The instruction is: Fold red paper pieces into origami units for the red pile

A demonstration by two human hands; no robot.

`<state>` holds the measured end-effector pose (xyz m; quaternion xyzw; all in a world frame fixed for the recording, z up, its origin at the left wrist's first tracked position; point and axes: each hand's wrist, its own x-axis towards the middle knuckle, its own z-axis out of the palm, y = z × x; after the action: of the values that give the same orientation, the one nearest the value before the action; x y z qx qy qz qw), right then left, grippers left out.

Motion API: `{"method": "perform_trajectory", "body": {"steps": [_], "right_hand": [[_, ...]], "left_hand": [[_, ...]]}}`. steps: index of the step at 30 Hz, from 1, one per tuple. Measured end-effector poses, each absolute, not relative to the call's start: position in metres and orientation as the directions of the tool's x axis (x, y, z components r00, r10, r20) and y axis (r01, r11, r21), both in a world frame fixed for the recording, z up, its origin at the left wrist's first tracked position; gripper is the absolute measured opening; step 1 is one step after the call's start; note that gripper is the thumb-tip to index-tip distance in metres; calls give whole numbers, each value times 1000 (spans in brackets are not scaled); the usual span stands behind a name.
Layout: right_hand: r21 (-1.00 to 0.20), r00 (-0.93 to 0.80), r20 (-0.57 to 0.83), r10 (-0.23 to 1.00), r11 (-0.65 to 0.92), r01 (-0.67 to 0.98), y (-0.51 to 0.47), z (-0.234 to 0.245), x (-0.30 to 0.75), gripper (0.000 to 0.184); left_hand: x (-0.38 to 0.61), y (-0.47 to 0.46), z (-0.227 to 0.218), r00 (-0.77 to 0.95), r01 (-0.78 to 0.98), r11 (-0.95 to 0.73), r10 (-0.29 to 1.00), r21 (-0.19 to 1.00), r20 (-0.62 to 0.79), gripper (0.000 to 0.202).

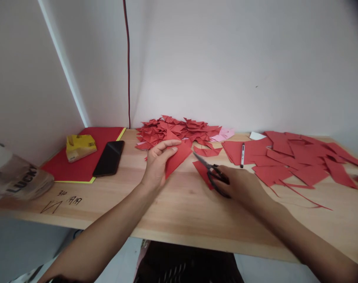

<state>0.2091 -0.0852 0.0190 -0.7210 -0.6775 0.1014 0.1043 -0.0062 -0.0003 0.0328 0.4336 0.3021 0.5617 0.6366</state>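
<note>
In my left hand (158, 161) is a piece of red paper (179, 154), pinched between thumb and fingers above the table. My right hand (236, 182) grips a pair of black-handled scissors (212, 168). The blades point up and left, their tips close to the paper's right edge; whether they touch it I cannot tell. Under the scissors lies another red paper piece (200, 171), partly hidden by them. Just behind my left hand rises a heap of cut and folded red paper pieces (173, 127).
Red paper sheets and offcuts (296, 155) spread over the right, with a marker pen (242, 155) beside them. At left, a black phone (108, 158) and a yellow packet (80, 147) rest by red sheets (59, 165). A plastic container (20, 177) stands at the far left.
</note>
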Motion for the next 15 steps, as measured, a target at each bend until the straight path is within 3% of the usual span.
{"method": "perform_trajectory", "body": {"steps": [5, 9, 11, 15], "right_hand": [[-105, 52, -88, 995, -61, 993, -84, 21, 182, 31], [-98, 60, -93, 994, -69, 993, -85, 22, 186, 30], [-101, 94, -30, 995, -97, 990, -90, 28, 201, 32], [-105, 327, 139, 935, -314, 944, -106, 50, 257, 23]], "left_hand": [[-1, -4, 31, 197, -460, -43, 969, 887, 149, 23], [2, -5, 26, 244, -458, -34, 956, 888, 162, 24], [2, -5, 24, 270, -450, -28, 948, 892, 166, 26], [3, -7, 23, 314, -429, -14, 935, 903, 164, 29]]}}
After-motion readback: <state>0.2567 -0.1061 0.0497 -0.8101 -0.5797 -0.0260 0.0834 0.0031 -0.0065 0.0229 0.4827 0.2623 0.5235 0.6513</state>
